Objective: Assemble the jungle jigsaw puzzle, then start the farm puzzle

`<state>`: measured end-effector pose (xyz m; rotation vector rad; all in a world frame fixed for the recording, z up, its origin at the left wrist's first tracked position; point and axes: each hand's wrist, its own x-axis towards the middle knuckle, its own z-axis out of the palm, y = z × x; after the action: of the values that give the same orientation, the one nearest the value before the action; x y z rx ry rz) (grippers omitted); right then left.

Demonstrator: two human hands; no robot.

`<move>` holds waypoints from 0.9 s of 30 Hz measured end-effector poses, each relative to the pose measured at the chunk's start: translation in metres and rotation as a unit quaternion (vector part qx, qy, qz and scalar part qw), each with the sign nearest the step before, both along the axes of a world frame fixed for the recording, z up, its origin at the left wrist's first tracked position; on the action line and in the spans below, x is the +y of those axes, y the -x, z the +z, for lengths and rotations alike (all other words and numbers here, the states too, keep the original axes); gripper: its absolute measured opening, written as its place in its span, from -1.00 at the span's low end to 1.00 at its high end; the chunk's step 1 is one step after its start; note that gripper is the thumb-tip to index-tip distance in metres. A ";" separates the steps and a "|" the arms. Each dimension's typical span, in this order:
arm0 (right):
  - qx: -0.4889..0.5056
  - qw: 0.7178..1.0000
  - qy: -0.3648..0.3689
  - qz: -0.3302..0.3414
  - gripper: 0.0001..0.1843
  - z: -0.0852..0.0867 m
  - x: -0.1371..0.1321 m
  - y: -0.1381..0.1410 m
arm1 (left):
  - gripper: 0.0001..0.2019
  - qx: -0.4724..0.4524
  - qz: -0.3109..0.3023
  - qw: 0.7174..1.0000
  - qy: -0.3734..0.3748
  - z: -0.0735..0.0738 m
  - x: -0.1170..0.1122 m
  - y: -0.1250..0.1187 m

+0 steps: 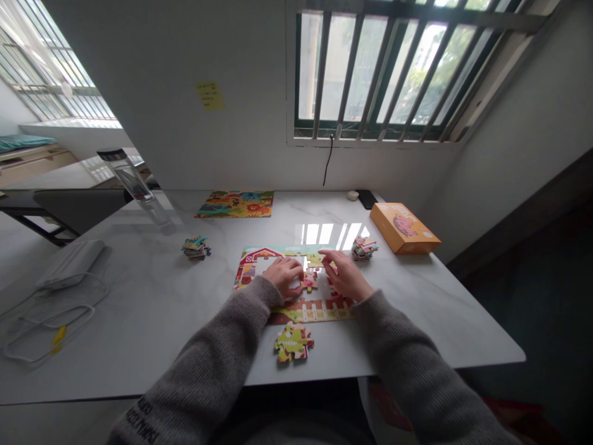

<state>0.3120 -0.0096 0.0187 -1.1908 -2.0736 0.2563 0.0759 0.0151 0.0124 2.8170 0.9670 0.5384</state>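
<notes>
A partly assembled farm jigsaw puzzle lies flat before me, with a red barn at its left and a white fence along its lower edge. My left hand rests on its middle, fingers loosely bent and touching the board beside a pink pig puzzle piece. Over the right half is my right hand, index finger and thumb apart, fingertips by a green section at the top. No piece shows in its fingers. Loose green puzzle pieces lie in a pile below the puzzle, near the table's front edge.
Stacks of puzzle pieces stand left and right. An orange box, a phone and a colourful animal picture are farther back. A clear bottle and a white device with cables are at left.
</notes>
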 end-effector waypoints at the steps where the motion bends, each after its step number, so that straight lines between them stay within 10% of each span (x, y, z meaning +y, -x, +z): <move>1: -0.001 1.000 -0.001 0.000 -0.66 0.000 0.000 -0.001 | -0.87 0.000 0.002 1.000 0.001 0.001 0.001 0.001; 27: -0.026 0.999 0.016 0.023 -0.72 -0.004 0.000 -0.002 | -0.84 0.000 0.131 0.991 0.003 -0.002 0.013 0.084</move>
<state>0.3137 -0.0100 0.0145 -1.1806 -2.1506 0.2844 -0.0085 0.0285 0.0108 2.7007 1.3459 0.5616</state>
